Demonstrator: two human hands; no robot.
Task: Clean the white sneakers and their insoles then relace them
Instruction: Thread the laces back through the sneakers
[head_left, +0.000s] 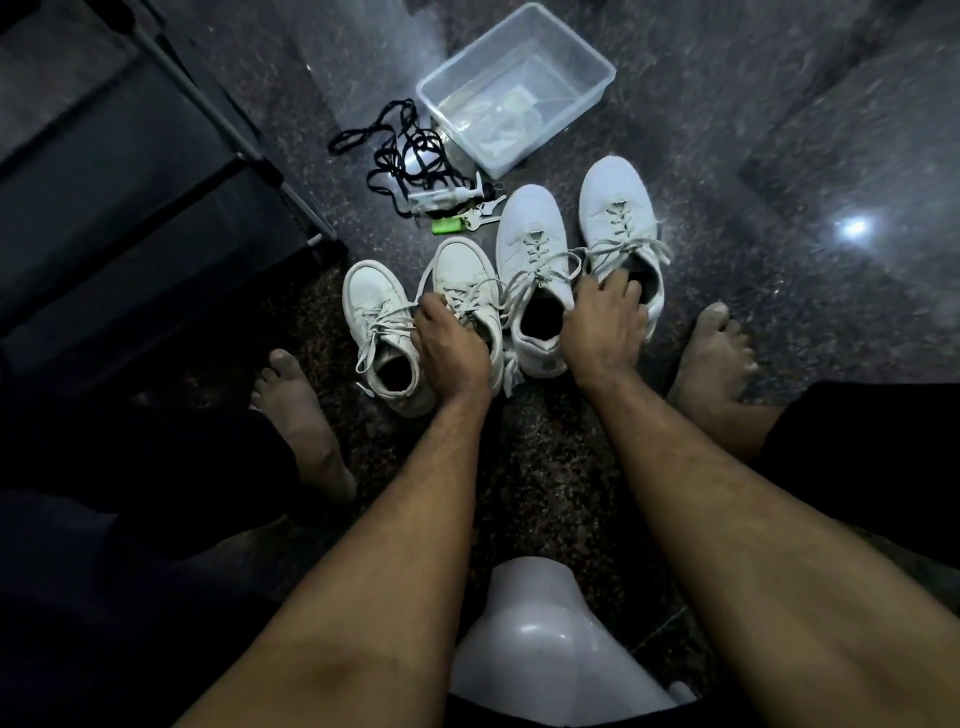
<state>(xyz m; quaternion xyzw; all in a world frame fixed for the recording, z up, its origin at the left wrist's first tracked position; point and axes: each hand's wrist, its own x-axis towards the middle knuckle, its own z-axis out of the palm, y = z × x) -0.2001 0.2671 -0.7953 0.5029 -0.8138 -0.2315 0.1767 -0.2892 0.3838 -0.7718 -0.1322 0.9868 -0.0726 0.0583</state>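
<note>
Four laced sneakers sitting on floor near tub. Left hand gripping second sneaker's collar; right hand lying spread, fingers reaching into fourth. Advice: unlace fully, pull insoles before washing.

One camera only, on person's head. Looks forward and steeply down at dark floor. Wide lens bends edges. Both arms reach in from bottom, left hand and right hand near middle of view, close to camera. Four shoes sit in middle, tub farther off at top. Bare feet show at both sides. White stool sits right under camera. No second view to share.
</note>
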